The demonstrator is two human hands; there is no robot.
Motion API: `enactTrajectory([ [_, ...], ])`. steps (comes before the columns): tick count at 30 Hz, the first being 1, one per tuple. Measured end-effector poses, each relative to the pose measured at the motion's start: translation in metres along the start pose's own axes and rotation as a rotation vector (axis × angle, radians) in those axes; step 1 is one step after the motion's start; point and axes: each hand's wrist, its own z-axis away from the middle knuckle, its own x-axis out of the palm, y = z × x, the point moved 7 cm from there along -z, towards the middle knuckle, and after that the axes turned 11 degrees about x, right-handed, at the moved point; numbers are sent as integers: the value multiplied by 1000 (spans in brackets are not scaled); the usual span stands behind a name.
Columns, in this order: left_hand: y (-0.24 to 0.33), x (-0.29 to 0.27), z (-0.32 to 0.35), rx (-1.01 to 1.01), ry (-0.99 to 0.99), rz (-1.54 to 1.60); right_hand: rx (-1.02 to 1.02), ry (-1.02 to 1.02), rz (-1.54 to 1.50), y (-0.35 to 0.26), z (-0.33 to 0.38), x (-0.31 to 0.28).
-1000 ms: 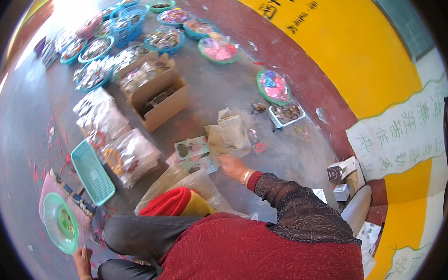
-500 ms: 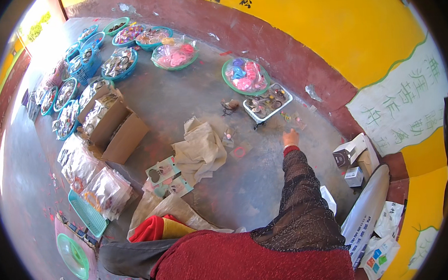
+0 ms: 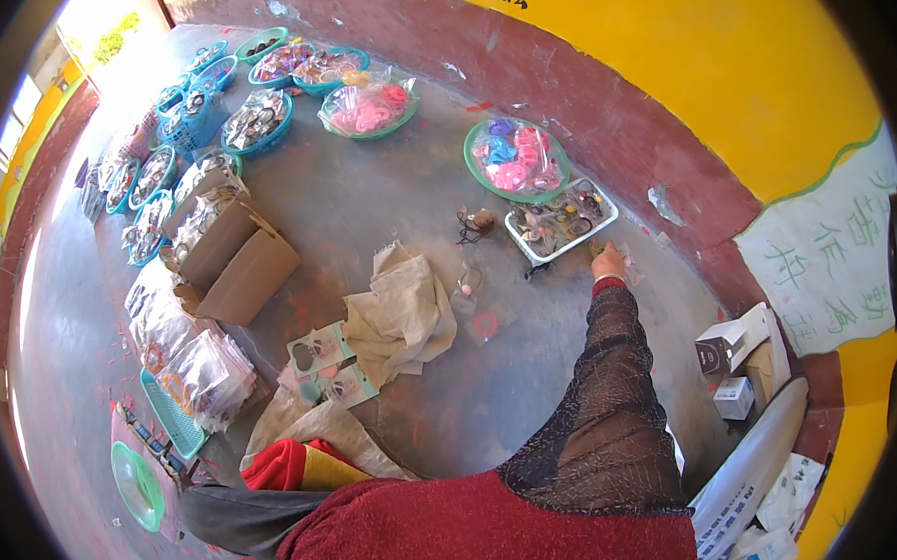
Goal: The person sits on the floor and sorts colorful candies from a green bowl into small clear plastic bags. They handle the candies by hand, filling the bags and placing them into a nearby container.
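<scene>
My right hand (image 3: 608, 264) is stretched out to the far right, down at the floor beside the near right corner of a white tray (image 3: 609, 216) full of small trinkets. Its fingertips rest on a small clear packet (image 3: 625, 268) lying there; whether they grip it is too small to tell. The dark lace sleeve (image 3: 599, 394) covers the whole arm. My left hand is out of view. A round green basin (image 3: 484, 178) with pink and blue items stands just behind the tray.
A crumpled beige cloth (image 3: 400, 312), printed cards (image 3: 327, 365) and loose clear packets (image 3: 480, 324) lie in front of me. An open cardboard box (image 3: 238, 264), bagged goods and several basins stand left and far. Small boxes (image 3: 727, 353) sit by the right wall.
My right hand has moved from the cards and cloth out to the right, to the floor beside the white tray. My left hand, seen low left a second ago, has left the view.
</scene>
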Motion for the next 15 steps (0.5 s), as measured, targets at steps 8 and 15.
enactTrajectory([
  [8, -7, -11, 21, -32, 0, -15, 152, 162, -32, 57, -28, -6],
  [15, -19, -17, 21, -35, 6, 22, 214, 144, 65, 75, -26, -32],
])
